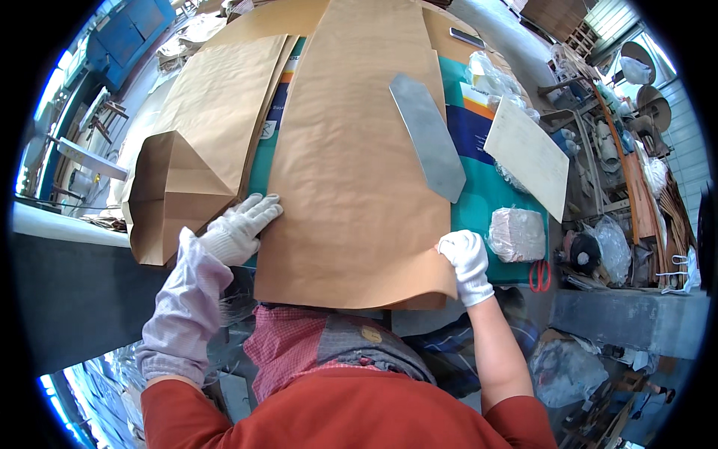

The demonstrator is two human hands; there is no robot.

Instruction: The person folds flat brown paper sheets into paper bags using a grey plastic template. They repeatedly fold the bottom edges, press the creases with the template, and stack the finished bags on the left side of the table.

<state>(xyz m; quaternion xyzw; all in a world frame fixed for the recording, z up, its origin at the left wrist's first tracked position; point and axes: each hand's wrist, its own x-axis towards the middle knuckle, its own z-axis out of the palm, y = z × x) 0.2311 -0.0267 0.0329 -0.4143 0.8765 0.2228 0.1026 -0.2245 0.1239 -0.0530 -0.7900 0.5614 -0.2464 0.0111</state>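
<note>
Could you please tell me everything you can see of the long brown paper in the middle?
The brown paper looks plain and lightly creased, lying lengthwise away from the person over a green covering. Its near right corner bends up below the right hand, which grips the edge; the left hand reaches its left edge. A grey, metal-looking plate lies on it, overhanging its right side.

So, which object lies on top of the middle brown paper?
A flat grey plate lies on the brown paper, overlapping its right edge. The paper surface under the plate is covered and cannot be seen.
</note>
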